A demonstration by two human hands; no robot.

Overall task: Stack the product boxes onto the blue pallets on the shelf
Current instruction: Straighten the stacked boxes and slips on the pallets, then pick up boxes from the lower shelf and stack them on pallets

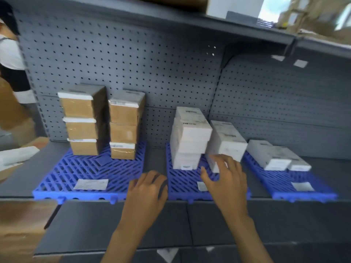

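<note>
A grey shelf (155, 158) with a pegboard back (133, 63) carries three blue pallets side by side. The left pallet (91, 168) holds two stacks of brown boxes (81, 130) at its far end, three high each. The middle pallet (182, 179) holds a taller stack of white boxes (188, 141) and a shorter white stack (226, 143) just to its right. The right pallet (275, 179) bears low white boxes (273, 156). The left hand (147, 188) hovers empty with loosely curled fingers over the gap between the left and middle pallets. The right hand (226, 179), fingers spread, reaches to the foot of the shorter stack; blur hides whether it touches.
</note>
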